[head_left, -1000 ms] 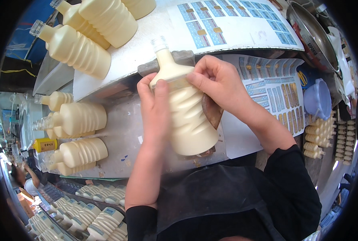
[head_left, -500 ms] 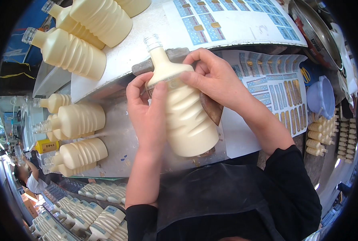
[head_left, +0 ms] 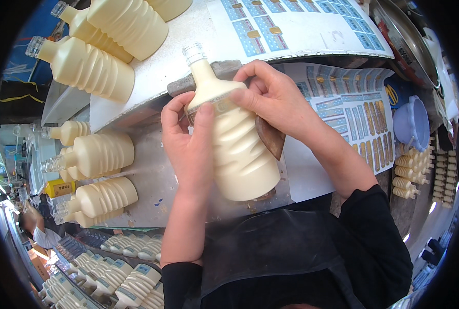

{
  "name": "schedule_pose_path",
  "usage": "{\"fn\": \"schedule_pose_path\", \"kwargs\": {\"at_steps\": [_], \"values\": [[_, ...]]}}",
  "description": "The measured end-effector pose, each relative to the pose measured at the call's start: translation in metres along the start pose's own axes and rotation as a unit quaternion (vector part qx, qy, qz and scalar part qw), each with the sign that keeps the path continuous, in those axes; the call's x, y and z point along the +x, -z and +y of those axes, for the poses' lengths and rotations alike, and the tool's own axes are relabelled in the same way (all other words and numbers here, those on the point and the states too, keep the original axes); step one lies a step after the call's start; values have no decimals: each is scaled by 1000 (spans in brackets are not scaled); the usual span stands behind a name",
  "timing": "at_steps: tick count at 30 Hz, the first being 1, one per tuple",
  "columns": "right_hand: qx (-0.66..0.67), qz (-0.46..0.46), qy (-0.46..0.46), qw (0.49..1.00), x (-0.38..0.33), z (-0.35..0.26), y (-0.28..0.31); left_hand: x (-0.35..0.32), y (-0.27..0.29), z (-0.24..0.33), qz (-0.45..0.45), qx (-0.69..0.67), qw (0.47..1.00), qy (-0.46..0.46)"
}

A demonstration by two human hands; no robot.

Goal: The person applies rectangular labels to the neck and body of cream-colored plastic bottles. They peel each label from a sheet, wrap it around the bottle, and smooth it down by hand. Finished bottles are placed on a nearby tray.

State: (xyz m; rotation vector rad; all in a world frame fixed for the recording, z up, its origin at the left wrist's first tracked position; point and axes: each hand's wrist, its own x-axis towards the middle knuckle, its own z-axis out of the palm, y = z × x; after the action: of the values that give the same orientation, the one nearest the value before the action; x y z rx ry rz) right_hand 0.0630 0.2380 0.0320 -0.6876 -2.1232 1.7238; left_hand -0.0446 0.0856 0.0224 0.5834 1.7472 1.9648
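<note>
Cream colours the ridged bottle [head_left: 242, 154] with a clear threaded neck, lying neck-away over the grey desk [head_left: 149, 147], beside a brown curved piece [head_left: 270, 138]. The left hand [head_left: 188, 141] has its grip clamped on the bottle's left shoulder, thumb in front, fingers at the side. Across that shoulder runs a thin printed strip [head_left: 218, 100], with the thumb of the right hand [head_left: 276, 97] on it; whether that grip is closed I cannot tell.
</note>
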Motion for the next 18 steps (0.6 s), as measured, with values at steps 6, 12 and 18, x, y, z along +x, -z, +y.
{"fn": "schedule_pose_path", "kwargs": {"at_steps": [6, 12, 18], "values": [[140, -21, 0, 990, 4, 14, 0, -2, -4, 6, 9, 12, 1000, 11], [81, -9, -8, 997, 1, 6, 0, -2, -4, 5, 6, 4, 1000, 0], [73, -8, -6, 997, 1, 6, 0, -3, -4, 6, 7, 2, 1000, 3]]}}
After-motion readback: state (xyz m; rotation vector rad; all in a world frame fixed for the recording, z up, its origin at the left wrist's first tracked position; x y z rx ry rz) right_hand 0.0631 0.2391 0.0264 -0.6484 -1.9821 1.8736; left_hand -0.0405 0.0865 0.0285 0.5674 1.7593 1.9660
